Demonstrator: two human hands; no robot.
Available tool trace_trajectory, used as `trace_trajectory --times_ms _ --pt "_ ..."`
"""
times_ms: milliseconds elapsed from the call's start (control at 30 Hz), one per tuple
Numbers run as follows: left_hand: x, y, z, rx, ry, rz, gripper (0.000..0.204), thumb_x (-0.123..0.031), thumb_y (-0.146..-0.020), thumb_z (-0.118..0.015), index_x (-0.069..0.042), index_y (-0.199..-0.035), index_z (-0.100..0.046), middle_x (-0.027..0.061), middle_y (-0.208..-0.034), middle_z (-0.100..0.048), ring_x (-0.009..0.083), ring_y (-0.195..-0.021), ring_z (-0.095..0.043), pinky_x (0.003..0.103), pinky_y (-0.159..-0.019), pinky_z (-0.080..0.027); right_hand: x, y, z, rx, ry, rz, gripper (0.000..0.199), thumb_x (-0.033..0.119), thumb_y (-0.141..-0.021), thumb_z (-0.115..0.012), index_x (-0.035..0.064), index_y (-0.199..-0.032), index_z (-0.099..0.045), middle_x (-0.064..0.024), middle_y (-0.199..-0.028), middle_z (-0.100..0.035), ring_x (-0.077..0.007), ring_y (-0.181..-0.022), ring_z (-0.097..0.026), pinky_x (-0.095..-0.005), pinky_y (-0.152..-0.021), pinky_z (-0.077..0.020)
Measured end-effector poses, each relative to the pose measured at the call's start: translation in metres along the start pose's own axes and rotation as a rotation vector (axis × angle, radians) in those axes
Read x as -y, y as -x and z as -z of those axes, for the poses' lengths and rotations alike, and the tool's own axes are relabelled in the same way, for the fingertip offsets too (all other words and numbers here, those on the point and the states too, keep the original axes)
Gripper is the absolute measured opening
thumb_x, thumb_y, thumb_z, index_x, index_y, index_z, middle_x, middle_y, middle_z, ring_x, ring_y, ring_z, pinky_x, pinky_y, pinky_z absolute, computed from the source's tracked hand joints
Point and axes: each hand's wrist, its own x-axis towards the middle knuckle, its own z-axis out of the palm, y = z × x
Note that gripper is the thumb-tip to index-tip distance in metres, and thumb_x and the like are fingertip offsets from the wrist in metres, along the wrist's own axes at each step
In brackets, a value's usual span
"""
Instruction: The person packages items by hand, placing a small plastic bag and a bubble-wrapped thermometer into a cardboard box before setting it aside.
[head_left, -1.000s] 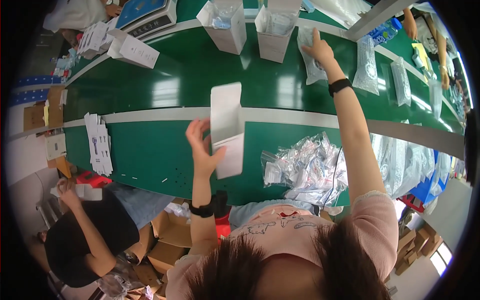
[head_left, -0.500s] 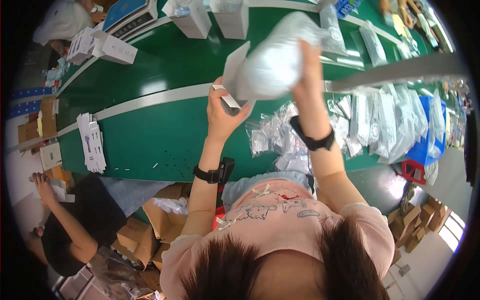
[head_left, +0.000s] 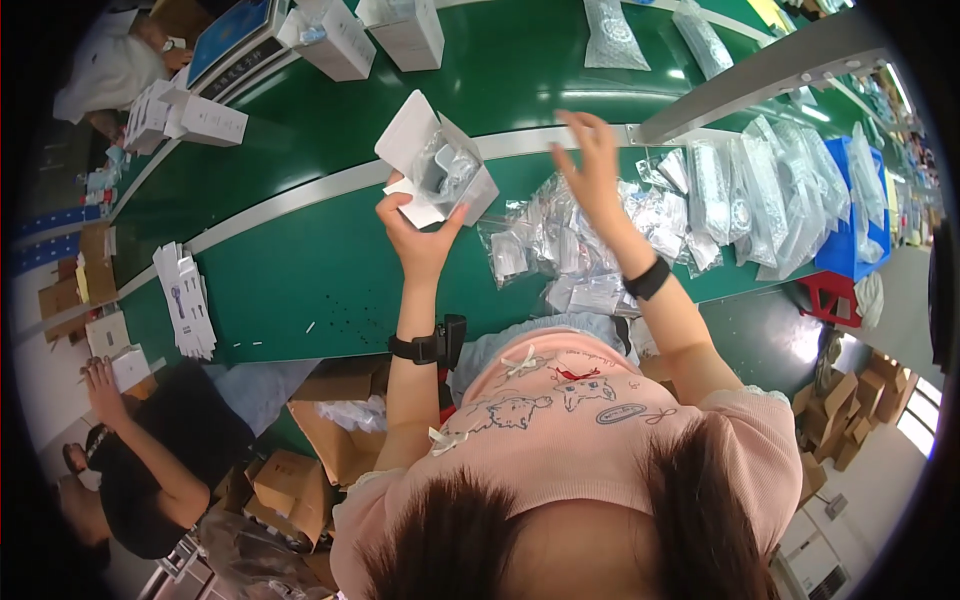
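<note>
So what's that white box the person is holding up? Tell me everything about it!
The white box looks like thin cardboard, small, with its lid flap standing open. Inside sits a clear plastic-wrapped item, too blurred to identify. The box is tilted, held above the green table by the left hand from below. The right hand is raised beside it, not touching.

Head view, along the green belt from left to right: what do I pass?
Flat stack of cartons → left hand holding an open white box → right hand, raised and empty → pile of clear bagged parts → blue bin.
</note>
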Motion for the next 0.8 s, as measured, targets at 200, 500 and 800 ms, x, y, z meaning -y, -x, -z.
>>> trace_trajectory --times_ms 200,500,800 --pt "0.002 0.004 -0.006 0.109 0.109 -0.086 0.067 -0.008 -0.057 -0.078 -0.005 -0.107 -0.033 0.0241 -0.125 -0.036 0.0335 -0.112 -0.042 0.038 -0.093 -0.035 -0.096 0.051 0.027 0.388 0.483 -0.105 0.043 0.014 -0.068 -0.067 0.0073 -0.109 -0.055 -0.0136 -0.105 -0.053 -0.0309 -0.098 -0.047 -0.0393 -0.081 -0.0403" --pt "-0.050 -0.028 0.011 0.272 -0.375 0.036 0.029 -0.006 -0.064 -0.072 -0.002 -0.090 -0.058 0.0158 -0.119 -0.045 0.0262 -0.099 -0.051 0.033 -0.080 -0.043 -0.022 0.015 0.040 0.003 -0.401 -0.453 0.020 0.009 -0.086 -0.051 0.0040 -0.105 -0.046 -0.0077 -0.092 -0.053 -0.0190 -0.095 -0.051 -0.0326 -0.077 -0.0446" --pt "-0.039 -0.053 0.006 0.093 -0.164 0.332 0.013 -0.002 -0.063 -0.070 0.004 -0.069 -0.059 0.0076 -0.078 -0.062 0.0138 -0.057 -0.053 0.026 -0.053 -0.040 0.083 -0.031 -0.007 0.267 -0.961 -0.014 0.036 0.015 -0.084 -0.054 0.0064 -0.115 -0.036 -0.0064 -0.100 -0.046 -0.0184 -0.090 -0.052 -0.0373 -0.079 -0.0457"
